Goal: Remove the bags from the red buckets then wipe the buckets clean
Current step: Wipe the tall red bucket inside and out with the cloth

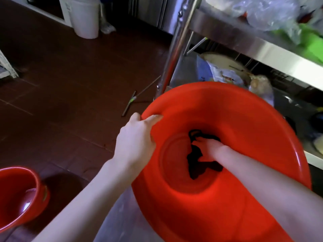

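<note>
A large red bucket (244, 119) fills the right half of the head view, tilted toward me. My left hand (136, 137) grips its near-left rim, thumb inside and fingers curled over the edge. Deep inside the bucket, my right hand (209, 147) presses a dark cloth (195, 165) against the bottom; its fingers are partly hidden by the cloth. A second red bucket (19, 194) stands on the floor at the lower left, with nothing visible inside it.
A steel shelf rack (244, 42) with plastic bags (272, 13) and dishes stands at the right, its leg just behind the bucket. A white bin (85, 18) stands at the back. A squeegee (132, 100) lies on the brown tiled floor.
</note>
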`<state>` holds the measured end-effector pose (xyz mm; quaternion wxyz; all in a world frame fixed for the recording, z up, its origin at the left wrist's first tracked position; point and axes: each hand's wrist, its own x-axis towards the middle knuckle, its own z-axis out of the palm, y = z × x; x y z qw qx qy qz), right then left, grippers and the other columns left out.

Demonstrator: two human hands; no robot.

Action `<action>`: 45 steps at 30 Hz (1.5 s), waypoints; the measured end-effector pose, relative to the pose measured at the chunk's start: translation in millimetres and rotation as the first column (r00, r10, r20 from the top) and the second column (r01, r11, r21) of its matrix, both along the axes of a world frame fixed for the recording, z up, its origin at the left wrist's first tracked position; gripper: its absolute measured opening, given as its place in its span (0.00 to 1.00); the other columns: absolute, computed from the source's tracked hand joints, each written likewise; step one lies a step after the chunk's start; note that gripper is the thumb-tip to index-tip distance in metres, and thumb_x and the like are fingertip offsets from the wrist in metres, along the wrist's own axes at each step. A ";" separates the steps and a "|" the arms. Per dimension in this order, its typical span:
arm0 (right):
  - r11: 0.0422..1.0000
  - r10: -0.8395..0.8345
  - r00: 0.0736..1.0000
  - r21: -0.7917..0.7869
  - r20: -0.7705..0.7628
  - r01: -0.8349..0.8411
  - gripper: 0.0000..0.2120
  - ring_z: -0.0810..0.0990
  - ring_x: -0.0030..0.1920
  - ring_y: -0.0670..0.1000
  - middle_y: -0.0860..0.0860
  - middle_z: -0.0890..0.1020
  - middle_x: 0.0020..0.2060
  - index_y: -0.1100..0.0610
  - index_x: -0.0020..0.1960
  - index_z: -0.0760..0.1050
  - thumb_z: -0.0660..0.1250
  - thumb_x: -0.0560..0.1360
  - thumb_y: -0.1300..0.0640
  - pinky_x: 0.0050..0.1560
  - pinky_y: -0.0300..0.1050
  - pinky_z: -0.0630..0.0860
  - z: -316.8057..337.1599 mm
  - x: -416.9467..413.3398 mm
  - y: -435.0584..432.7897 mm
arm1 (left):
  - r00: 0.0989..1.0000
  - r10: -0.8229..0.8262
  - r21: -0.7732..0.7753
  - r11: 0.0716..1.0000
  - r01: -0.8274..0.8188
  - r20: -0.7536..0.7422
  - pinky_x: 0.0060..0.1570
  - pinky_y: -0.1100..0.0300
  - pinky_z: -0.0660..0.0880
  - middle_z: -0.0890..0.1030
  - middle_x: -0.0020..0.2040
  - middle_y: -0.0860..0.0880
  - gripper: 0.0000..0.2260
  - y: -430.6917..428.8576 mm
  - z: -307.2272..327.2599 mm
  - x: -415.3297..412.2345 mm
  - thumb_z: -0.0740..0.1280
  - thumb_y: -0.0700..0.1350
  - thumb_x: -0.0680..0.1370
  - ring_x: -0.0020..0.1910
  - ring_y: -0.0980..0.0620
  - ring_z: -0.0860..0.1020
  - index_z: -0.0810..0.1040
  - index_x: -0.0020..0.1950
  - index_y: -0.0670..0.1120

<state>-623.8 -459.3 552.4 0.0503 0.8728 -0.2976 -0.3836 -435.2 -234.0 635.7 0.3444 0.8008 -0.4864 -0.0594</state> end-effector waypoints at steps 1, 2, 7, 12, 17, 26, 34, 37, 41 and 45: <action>0.999 -0.043 0.999 0.023 0.017 0.043 0.36 0.66 0.72 0.55 0.53 0.62 0.74 0.51 0.76 0.57 0.69 0.73 0.46 0.69 0.46 0.64 1.2 -8.1 -0.9 | 1.000 -0.012 0.005 1.000 0.012 0.008 0.44 0.49 0.77 0.69 0.45 0.48 0.31 -1.7 1.0 -0.8 0.62 0.37 0.72 0.44 0.39 0.77 0.71 0.69 0.64; 0.994 -0.102 0.993 0.041 0.059 0.100 0.38 0.66 0.72 0.55 0.53 0.61 0.75 0.51 0.76 0.57 0.70 0.72 0.46 0.70 0.47 0.64 0.4 -14.2 -0.8 | 1.000 -0.023 0.017 1.000 0.023 0.012 0.44 0.49 0.77 0.69 0.45 0.48 0.31 -2.0 2.1 -0.1 0.62 0.37 0.73 0.44 0.39 0.77 0.70 0.69 0.64; 0.961 -0.270 0.877 0.063 0.398 0.268 0.44 0.59 0.76 0.55 0.51 0.53 0.78 0.52 0.79 0.45 0.69 0.72 0.54 0.72 0.52 0.62 -18.8 8.5 7.7 | 0.993 -0.095 -0.040 0.994 0.098 0.069 0.46 0.46 0.77 0.71 0.46 0.46 0.29 4.5 19.5 22.5 0.64 0.34 0.73 0.44 0.39 0.77 0.74 0.69 0.59; 0.987 -0.086 0.827 -0.063 0.556 0.146 0.41 0.52 0.78 0.50 0.49 0.55 0.78 0.52 0.79 0.50 0.69 0.72 0.53 0.73 0.61 0.58 -26.6 77.5 2.4 | 0.977 -0.158 -0.020 0.987 0.162 0.143 0.44 0.47 0.78 0.72 0.48 0.44 0.28 -2.1 35.5 55.2 0.63 0.33 0.74 0.41 0.42 0.77 0.74 0.69 0.57; 0.981 0.196 0.839 -0.094 0.508 -0.172 0.32 0.51 0.78 0.48 0.46 0.58 0.77 0.50 0.78 0.55 0.62 0.76 0.56 0.73 0.63 0.47 -63.3 118.9 49.3 | 0.983 -0.086 -0.031 0.995 0.092 0.162 0.40 0.47 0.77 0.72 0.47 0.44 0.25 0.4 28.0 57.2 0.64 0.34 0.75 0.39 0.42 0.75 0.75 0.68 0.55; 0.806 0.576 0.803 0.052 0.154 -0.589 0.20 0.54 0.77 0.51 0.49 0.69 0.71 0.53 0.71 0.67 0.54 0.80 0.60 0.74 0.60 0.35 -78.0 64.4 81.6 | 0.986 -0.038 -0.010 0.999 0.040 0.162 0.42 0.45 0.76 0.71 0.47 0.44 0.26 9.9 23.7 59.2 0.63 0.35 0.75 0.41 0.40 0.75 0.74 0.69 0.57; 0.904 0.422 0.806 -0.253 0.414 -0.344 0.28 0.56 0.77 0.49 0.44 0.62 0.76 0.46 0.77 0.58 0.59 0.78 0.47 0.74 0.64 0.43 -57.5 107.5 48.7 | 0.977 -0.031 -0.033 0.999 0.039 0.209 0.37 0.46 0.77 0.68 0.44 0.46 0.27 10.0 25.4 41.8 0.64 0.35 0.73 0.35 0.40 0.74 0.75 0.68 0.58; 0.962 0.218 0.841 -0.253 0.496 -0.100 0.30 0.53 0.77 0.47 0.43 0.58 0.77 0.45 0.78 0.53 0.59 0.78 0.46 0.73 0.64 0.46 -46.5 114.4 24.4 | 0.978 -0.017 -0.027 0.999 0.023 0.208 0.35 0.47 0.76 0.68 0.44 0.46 0.27 12.8 26.7 39.1 0.63 0.34 0.74 0.35 0.41 0.74 0.74 0.69 0.58; 0.980 0.191 0.843 -0.143 0.502 -0.137 0.31 0.48 0.78 0.51 0.44 0.54 0.78 0.44 0.77 0.54 0.61 0.77 0.46 0.69 0.71 0.54 -60.1 114.0 39.9 | 0.976 0.005 -0.029 1.000 0.001 0.217 0.35 0.50 0.76 0.68 0.45 0.46 0.28 13.3 30.9 23.0 0.63 0.34 0.74 0.35 0.40 0.75 0.73 0.69 0.58; 0.926 0.351 0.857 -0.004 0.377 -0.377 0.25 0.43 0.78 0.53 0.46 0.51 0.79 0.50 0.75 0.62 0.58 0.79 0.50 0.67 0.76 0.40 -98.2 82.0 82.6 | 0.980 0.038 -0.026 0.999 -0.034 0.198 0.36 0.47 0.77 0.68 0.45 0.45 0.28 17.0 28.3 24.7 0.63 0.34 0.75 0.36 0.40 0.75 0.72 0.70 0.58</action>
